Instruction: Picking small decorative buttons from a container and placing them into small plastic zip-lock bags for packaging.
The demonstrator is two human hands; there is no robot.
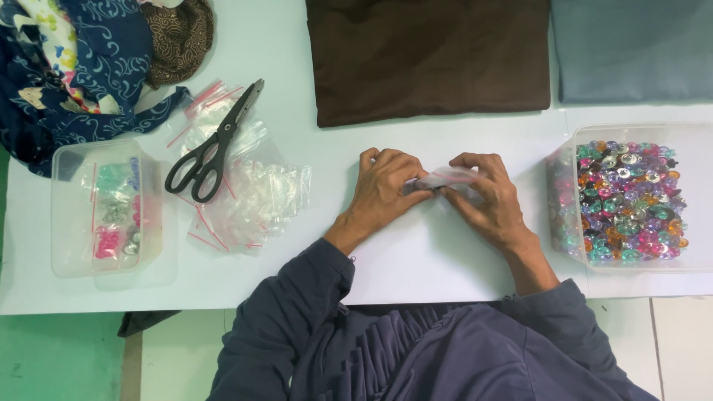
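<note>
Both of my hands meet at the middle of the white table (416, 252), pinching a small clear zip bag (444, 178) with a red strip between them. My left hand (382, 191) grips the bag's left end with curled fingers. My right hand (486, 197) holds its right end, fingers bent over the top. What is inside the bag is hidden by my fingers.
A clear tub (627, 200) of several colourful shiny beads stands at the right. At the left lie a heap of empty zip bags (252, 193), black scissors (215, 145) and a tub (104, 208) of filled bags. Brown cloth (431, 56), grey cloth (631, 48) and patterned fabrics (82, 67) lie at the back.
</note>
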